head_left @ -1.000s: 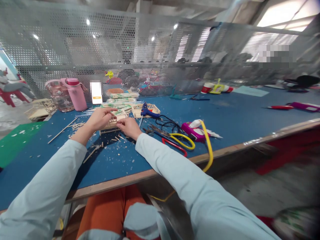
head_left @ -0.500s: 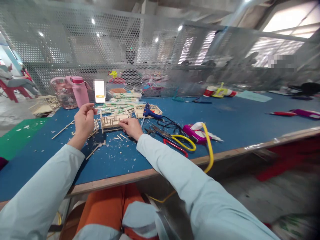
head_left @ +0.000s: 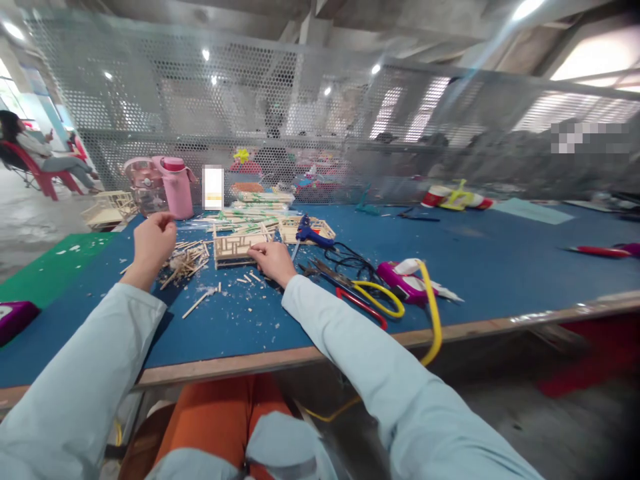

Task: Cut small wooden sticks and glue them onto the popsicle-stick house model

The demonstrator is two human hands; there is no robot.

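Note:
A small frame built of thin wooden sticks [head_left: 239, 246] stands on the blue table top [head_left: 240, 320]. My right hand [head_left: 273, 260] rests on the table at the frame's lower right corner, fingers curled and touching it. My left hand [head_left: 151, 243] is raised to the left of the frame, above a pile of loose sticks [head_left: 186, 260]. Its fingers are closed, and what they pinch, if anything, is hidden. Stick offcuts and crumbs [head_left: 227, 293] lie scattered in front of the frame.
Yellow-and-red-handled cutters [head_left: 360, 297], a blue glue gun [head_left: 310, 235], a magenta-and-white tool [head_left: 407, 280] with a yellow cable lie to the right. Pink bottles [head_left: 175, 187], stick bundles [head_left: 250, 213] and a mesh screen [head_left: 320, 120] stand behind. A purple object [head_left: 13, 317] lies far left. A person [head_left: 30, 150] sits beyond.
My left hand has let go of the stick frame and moved left and up, closing as it went. The frame now stands on the table. The view has shifted a little left.

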